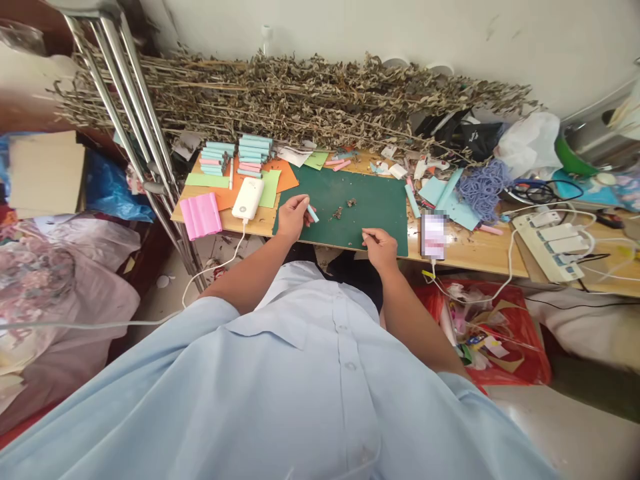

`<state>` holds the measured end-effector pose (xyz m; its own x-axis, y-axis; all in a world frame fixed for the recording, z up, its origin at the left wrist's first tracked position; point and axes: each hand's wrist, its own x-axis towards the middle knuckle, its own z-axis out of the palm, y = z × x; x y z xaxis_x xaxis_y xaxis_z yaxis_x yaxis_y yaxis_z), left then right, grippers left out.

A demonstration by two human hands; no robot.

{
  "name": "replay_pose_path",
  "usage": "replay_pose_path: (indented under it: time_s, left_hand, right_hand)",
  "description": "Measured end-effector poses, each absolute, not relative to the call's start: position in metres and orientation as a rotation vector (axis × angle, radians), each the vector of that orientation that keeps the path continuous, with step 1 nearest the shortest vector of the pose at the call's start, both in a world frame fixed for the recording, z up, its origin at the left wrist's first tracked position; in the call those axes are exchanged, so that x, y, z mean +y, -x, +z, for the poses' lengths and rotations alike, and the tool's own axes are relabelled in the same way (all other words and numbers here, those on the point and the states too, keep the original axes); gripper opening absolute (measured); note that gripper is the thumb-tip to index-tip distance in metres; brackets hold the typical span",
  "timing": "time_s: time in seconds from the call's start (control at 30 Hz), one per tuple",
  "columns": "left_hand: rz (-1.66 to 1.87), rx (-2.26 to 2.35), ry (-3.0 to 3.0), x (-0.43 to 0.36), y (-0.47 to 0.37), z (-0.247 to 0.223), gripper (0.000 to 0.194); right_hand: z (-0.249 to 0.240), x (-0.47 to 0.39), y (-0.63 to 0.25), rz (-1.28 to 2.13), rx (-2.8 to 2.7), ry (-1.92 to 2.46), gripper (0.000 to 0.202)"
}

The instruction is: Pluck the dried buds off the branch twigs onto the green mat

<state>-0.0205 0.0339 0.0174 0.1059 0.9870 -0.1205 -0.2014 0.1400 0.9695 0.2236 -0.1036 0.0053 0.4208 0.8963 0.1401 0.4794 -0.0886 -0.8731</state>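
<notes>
My left hand (293, 217) is closed round one end of a small light-blue paper roll (313, 213), over the left part of the dark green mat (380, 207). Near the mat's front edge is my right hand (379, 247), its fingers curled together; whatever they may hold is too small to make out. Between the hands, a little farther back, lie small heaps of dried leaf bits (337, 213). Stacked blue and pink rolls (255, 157) stand behind my left hand, beside a white power bank (248, 198) with a cable.
Dried plant stems (300, 100) run along the wall. Metal crutches (135, 113) lean at the left. To the right are a phone (433, 237), blue yarn (484, 189) and a power strip (550, 247) with cables. A red bag (535, 353) sits below the table.
</notes>
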Motion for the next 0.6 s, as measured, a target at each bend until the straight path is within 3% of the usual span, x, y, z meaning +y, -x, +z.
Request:
replay_pose_path:
  time_s: [0.6]
  left_hand:
    - [1.213, 1.0, -1.102, 0.035, 0.018, 0.012, 0.042]
  right_hand:
    - [0.009, -0.093, -0.227, 0.737, -1.023, 1.671, 0.03]
